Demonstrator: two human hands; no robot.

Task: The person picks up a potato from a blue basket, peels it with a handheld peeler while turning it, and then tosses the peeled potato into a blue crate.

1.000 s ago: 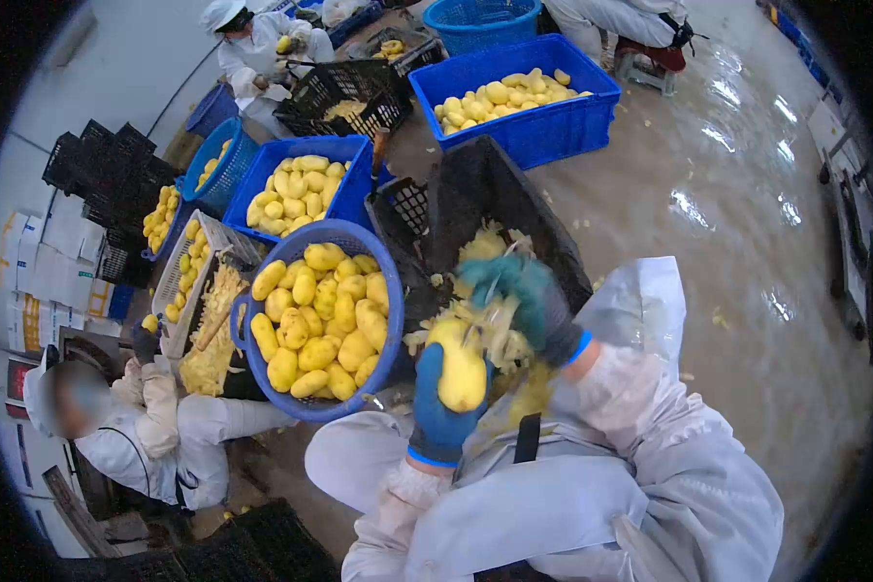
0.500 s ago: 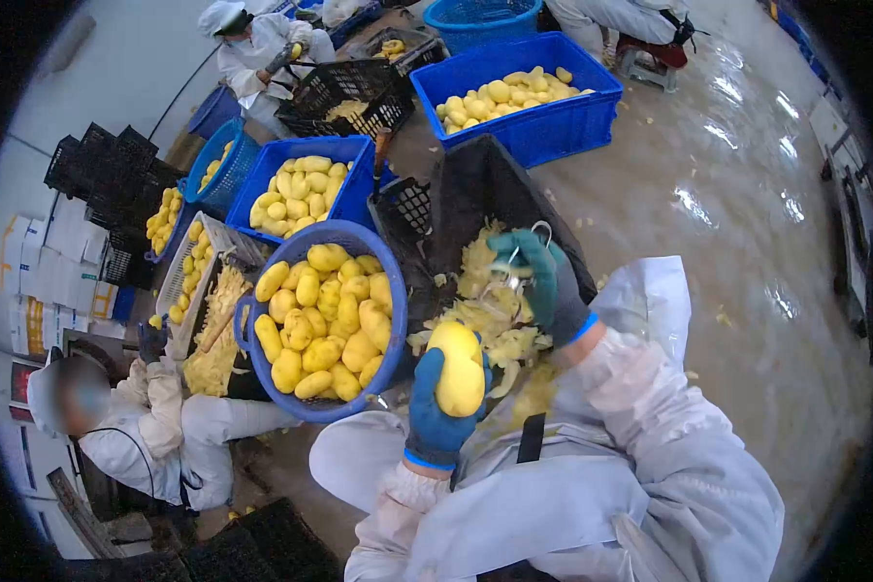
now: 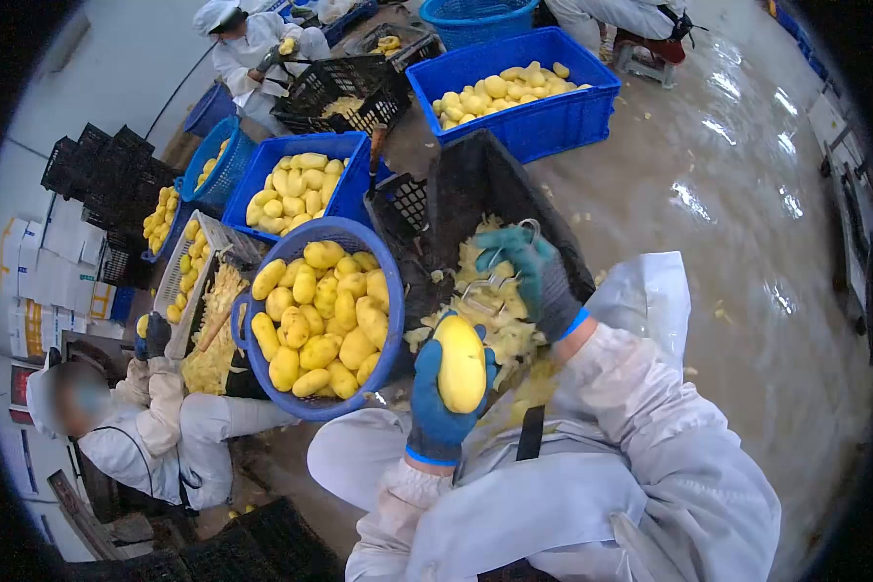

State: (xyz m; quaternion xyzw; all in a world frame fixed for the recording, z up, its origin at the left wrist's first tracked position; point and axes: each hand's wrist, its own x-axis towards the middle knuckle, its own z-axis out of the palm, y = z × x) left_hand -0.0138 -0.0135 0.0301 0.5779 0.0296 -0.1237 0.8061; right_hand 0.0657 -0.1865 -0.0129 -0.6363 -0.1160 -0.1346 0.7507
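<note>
My left hand, in a blue glove, is wrapped round a yellow potato whose facing surface looks peeled. My right hand, in a green and grey glove, holds a metal wire peeler just above and to the right of the potato, not clearly touching it. Beneath both hands, pale peelings lie in a black crate. A round purple-blue basket heaped with yellow potatoes stands left of my left hand.
Behind the basket is a blue bin of potatoes, with a larger blue bin farther back. A person sits at the left; another person works at the back. Black crates are stacked far left.
The potato has turned in my left hand and now shows a longer oval side. My right hand has shifted slightly left with the peeler, which has tilted closer to the potato.
</note>
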